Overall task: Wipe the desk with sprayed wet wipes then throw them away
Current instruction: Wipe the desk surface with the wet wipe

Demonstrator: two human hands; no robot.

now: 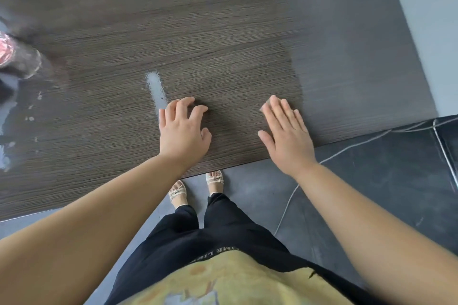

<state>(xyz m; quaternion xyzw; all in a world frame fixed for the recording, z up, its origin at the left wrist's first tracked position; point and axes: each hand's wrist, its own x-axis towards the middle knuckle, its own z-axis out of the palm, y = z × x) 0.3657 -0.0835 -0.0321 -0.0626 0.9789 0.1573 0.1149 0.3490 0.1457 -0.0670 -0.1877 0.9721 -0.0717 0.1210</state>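
On the desk (223,32), two empty hands: left hand (183,131), right hand (287,138).

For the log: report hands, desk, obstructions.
Empty: left hand and right hand, over the desk. No wipe in view. Beside left fingers, wet streak; blurred red object far left.

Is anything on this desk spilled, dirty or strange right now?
Yes. A pale streak that looks wet lies on the desk just beyond the left hand, and shiny wet patches sit near the picture's left edge. The right hand and the left hold nothing; no wipe is in view.
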